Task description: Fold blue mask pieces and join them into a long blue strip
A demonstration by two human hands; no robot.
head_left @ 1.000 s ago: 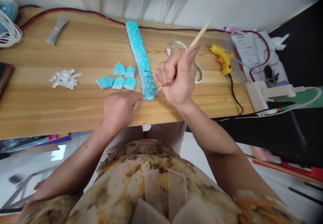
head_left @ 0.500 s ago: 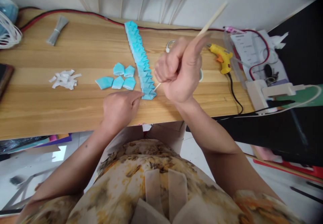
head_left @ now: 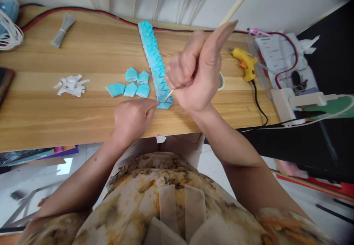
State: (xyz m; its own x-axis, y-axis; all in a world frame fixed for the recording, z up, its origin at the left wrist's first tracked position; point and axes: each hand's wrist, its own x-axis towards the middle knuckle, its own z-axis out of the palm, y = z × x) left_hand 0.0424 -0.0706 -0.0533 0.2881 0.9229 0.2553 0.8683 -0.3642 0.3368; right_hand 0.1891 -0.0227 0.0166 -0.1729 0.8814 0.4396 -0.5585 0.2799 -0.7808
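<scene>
A long strip of folded blue paper pieces [head_left: 153, 57] lies on the wooden table [head_left: 83, 108], running from the back edge toward me. My left hand [head_left: 133, 119] rests curled at the strip's near end, its index fingertip pressing that end down. My right hand [head_left: 197, 73] is raised above the table in a fist around a thin wooden stick [head_left: 240, 1]. The stick's lower tip pokes out by the strip's near end and its upper part slants up to the right past the wall. Several loose blue folded pieces [head_left: 132, 84] lie just left of the strip.
A yellow glue gun [head_left: 245, 63] with a black cord lies to the right, beside a clear box [head_left: 272, 59] and a white power strip [head_left: 293, 103]. White paper scraps [head_left: 70, 86] sit at the left, a grey wire bundle [head_left: 62, 31] farther back. A tape roll [head_left: 221, 81] is partly hidden behind my right hand.
My right hand has risen and come closer to the camera, pulling the stick upward so its top now reaches the frame's upper edge. My left hand has stayed at the strip's end.
</scene>
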